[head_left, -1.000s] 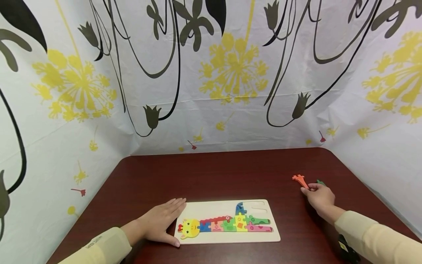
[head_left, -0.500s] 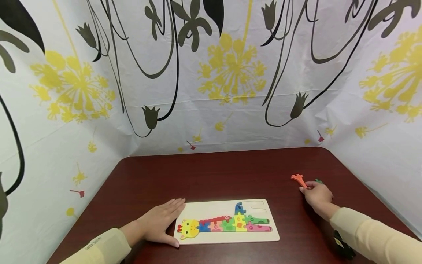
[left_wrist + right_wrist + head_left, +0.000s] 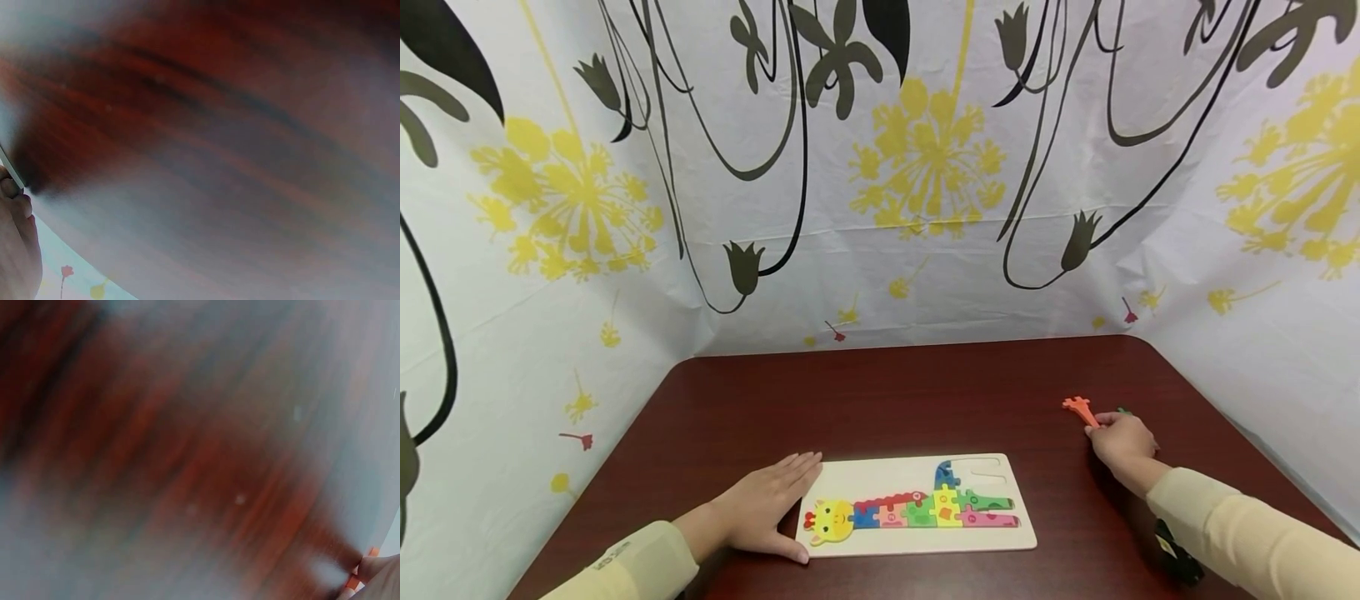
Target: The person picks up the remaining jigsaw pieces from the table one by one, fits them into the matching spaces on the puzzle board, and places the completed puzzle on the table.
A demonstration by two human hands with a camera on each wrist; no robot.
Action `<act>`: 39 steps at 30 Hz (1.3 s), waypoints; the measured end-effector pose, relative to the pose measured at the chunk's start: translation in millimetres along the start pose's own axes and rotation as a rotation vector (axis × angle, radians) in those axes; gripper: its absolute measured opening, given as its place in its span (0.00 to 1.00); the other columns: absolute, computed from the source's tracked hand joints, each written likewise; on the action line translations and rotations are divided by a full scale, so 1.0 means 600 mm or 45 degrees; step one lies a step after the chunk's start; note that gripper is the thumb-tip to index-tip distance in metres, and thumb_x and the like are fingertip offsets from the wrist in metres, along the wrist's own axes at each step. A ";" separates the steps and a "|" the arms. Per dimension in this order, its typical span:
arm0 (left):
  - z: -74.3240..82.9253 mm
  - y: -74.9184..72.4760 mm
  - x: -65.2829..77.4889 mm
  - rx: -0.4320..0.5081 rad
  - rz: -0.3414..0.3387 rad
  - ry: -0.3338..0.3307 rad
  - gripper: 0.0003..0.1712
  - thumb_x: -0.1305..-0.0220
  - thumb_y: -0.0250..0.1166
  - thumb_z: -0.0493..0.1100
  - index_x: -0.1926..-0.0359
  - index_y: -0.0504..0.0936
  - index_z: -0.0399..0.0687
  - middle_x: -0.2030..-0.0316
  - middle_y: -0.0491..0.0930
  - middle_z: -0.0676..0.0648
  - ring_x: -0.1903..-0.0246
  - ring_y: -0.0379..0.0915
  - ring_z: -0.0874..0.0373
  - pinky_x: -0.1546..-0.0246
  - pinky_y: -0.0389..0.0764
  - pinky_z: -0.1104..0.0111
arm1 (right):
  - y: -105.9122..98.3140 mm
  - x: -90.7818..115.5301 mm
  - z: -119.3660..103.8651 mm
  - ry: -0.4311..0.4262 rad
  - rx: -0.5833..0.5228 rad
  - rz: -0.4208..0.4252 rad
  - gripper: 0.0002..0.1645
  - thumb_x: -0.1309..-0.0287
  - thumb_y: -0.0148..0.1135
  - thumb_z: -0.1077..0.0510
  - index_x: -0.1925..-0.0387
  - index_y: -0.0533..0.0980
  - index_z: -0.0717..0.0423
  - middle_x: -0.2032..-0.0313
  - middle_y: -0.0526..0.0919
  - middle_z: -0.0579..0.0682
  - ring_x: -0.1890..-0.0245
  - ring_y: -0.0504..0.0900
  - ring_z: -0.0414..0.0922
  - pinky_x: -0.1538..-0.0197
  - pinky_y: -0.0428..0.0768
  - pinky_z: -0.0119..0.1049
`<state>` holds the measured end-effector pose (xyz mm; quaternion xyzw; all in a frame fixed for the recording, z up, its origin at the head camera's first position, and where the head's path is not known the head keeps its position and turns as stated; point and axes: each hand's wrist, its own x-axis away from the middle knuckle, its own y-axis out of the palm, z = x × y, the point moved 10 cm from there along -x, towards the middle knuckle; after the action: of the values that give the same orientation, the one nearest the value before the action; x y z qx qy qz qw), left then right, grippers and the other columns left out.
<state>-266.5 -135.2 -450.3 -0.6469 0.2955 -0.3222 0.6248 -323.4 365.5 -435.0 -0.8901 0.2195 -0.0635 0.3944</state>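
Observation:
A pale puzzle board lies flat on the table with a giraffe of coloured pieces in it. Two leg-shaped outlines at its upper right hold no piece. My left hand rests along the board's left edge, fingers straight and thumb spread toward the near corner; the left wrist view catches part of this hand at the frame edge. Off to the right, my right hand pinches the narrow end of an orange puzzle piece. Behind that hand a green piece shows only partly.
The dark red-brown table has rounded far corners. A white patterned cloth surrounds its back and sides. On the right wrist sits a dark strapped device. Both wrist views mostly show blurred tabletop.
Very little differs: the right hand has shifted slightly left along with the head view, still pinching the orange piece. The left hand and board stay in place.

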 end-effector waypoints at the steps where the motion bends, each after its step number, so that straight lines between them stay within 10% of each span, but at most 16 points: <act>1: 0.000 0.000 0.000 -0.003 0.001 0.000 0.66 0.48 0.45 0.84 0.25 0.52 0.39 0.26 0.50 0.41 0.28 0.47 0.49 0.32 0.56 0.55 | 0.000 0.000 0.000 0.002 0.000 0.001 0.19 0.39 0.61 0.61 0.53 0.76 0.74 0.63 0.82 0.65 0.63 0.74 0.60 0.52 0.65 0.60; 32: -0.002 0.003 -0.001 -0.007 -0.004 -0.009 0.66 0.48 0.45 0.84 0.25 0.50 0.40 0.26 0.49 0.42 0.28 0.46 0.49 0.32 0.55 0.55 | -0.008 0.006 -0.013 -0.173 -0.064 0.043 0.16 0.37 0.57 0.63 0.53 0.77 0.71 0.63 0.80 0.64 0.60 0.74 0.62 0.53 0.64 0.61; 39: -0.002 0.004 -0.002 -0.012 -0.006 -0.001 0.66 0.48 0.45 0.84 0.25 0.51 0.40 0.26 0.50 0.42 0.28 0.46 0.49 0.32 0.55 0.55 | -0.003 0.015 -0.034 -0.260 -0.091 0.023 0.15 0.37 0.58 0.64 0.52 0.78 0.70 0.62 0.81 0.64 0.65 0.75 0.55 0.68 0.70 0.39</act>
<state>-268.2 -135.3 -452.7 -0.6507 0.2954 -0.3219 0.6211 -320.1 349.0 -420.3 -0.9034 0.1882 0.0389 0.3833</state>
